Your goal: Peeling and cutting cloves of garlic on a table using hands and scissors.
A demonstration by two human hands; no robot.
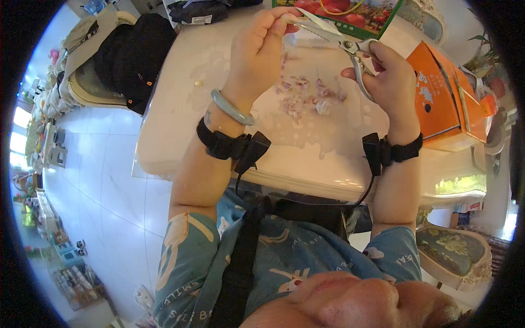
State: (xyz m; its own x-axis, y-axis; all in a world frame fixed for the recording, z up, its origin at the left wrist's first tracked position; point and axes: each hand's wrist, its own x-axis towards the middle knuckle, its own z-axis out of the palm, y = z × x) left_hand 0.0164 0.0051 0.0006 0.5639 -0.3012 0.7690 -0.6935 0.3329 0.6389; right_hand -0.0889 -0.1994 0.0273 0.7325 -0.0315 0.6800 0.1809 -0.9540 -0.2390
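Observation:
My right hand (395, 82) grips the handles of a pair of metal kitchen scissors (351, 48). The blades are spread and point left, one of them with a serrated edge. At their tips, my left hand (260, 52) has thumb and fingers pinched together; what lies between them is too small to make out. Below the scissors, pinkish-white papery scraps (306, 97), resembling garlic skins, are scattered on the wet tabletop (180, 123). A small pale piece (198, 83) lies apart from them, left of my left wrist.
An orange cardboard box (443, 98) stands at the right, close to my right hand. At the far edge is a green and red printed box (355, 13) with a cord handle, and a dark package (198, 12). A chair draped with black cloth (134, 60) stands left of the table.

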